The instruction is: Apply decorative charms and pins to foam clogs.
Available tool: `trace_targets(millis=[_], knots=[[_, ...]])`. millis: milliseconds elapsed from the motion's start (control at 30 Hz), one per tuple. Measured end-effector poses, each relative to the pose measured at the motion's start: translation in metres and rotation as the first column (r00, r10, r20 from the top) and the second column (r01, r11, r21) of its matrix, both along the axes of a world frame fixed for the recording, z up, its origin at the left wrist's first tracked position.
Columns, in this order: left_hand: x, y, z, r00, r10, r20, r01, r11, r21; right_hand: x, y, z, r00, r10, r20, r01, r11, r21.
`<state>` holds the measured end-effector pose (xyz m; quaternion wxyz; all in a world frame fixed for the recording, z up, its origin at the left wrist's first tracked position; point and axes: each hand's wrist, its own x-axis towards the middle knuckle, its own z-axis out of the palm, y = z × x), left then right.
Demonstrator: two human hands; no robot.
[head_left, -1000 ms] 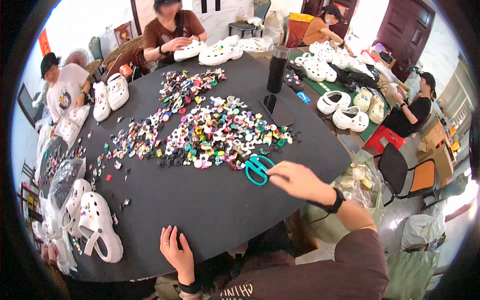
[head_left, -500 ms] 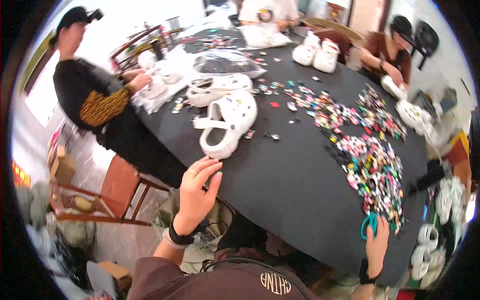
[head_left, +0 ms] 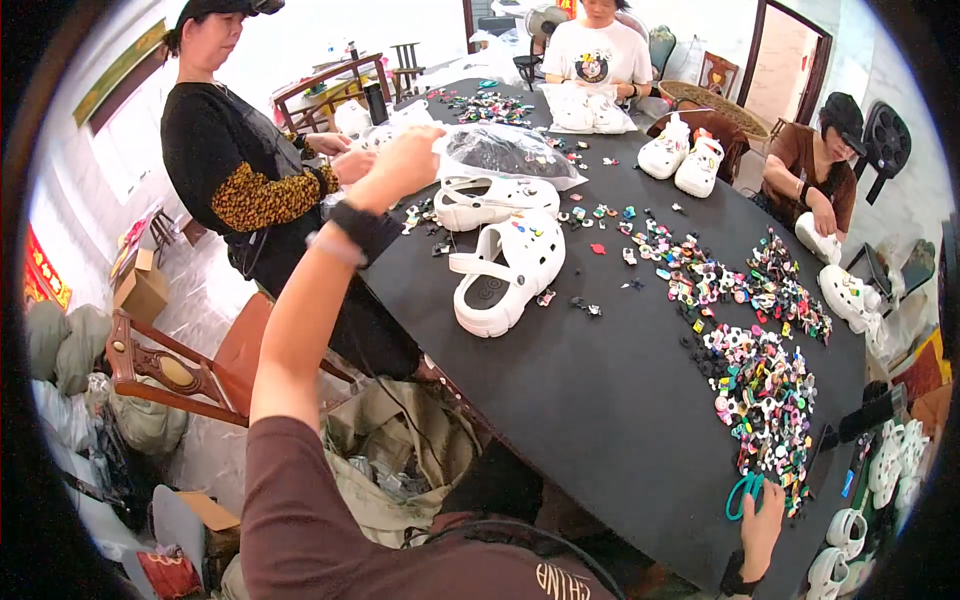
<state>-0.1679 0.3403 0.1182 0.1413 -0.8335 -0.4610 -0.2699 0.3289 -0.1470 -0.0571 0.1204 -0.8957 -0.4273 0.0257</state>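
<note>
My left arm stretches across the table's left side, and my left hand [head_left: 400, 170] has its bent fingers closed at the edge of a clear plastic bag [head_left: 510, 152] with dark contents. Just nearer lie two white clogs: one clog [head_left: 515, 262] has small charms on its top, and another clog [head_left: 480, 203] is behind it. At the right front, my right hand [head_left: 762, 525] rests on the table, with thumb and fingers on a teal looped thing [head_left: 742, 497]. Beside that hand spreads a heap of colourful shoe charms [head_left: 765, 400]; the finest detail of the fingers is hard to make out.
A person in black [head_left: 235, 150] stands at the left; two others sit at the far side and right. More white clogs [head_left: 695, 168] stand at the back. Behind the left edge are a wooden chair [head_left: 240, 360] and an open sack [head_left: 400, 430].
My left hand has reached forward and left, from beside the near clog to the plastic bag. My right hand stays by the teal looped thing. The view has tilted up.
</note>
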Motion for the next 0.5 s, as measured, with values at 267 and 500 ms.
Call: trace_targets(millis=[267, 500], knots=[[0.023, 0.073, -0.11, 0.896, -0.021, -0.444, -0.027, 0.994, -0.101, -0.003, 0.0, -0.011, 0.999, -0.022, -0.033, 0.024, 0.998, 0.051], [0.056, 0.034, -0.084, 0.977, -0.103, -0.185, 0.098, 0.995, -0.034, -0.004, 0.001, -0.014, 0.996, -0.071, -0.045, 0.074, 0.995, 0.073]])
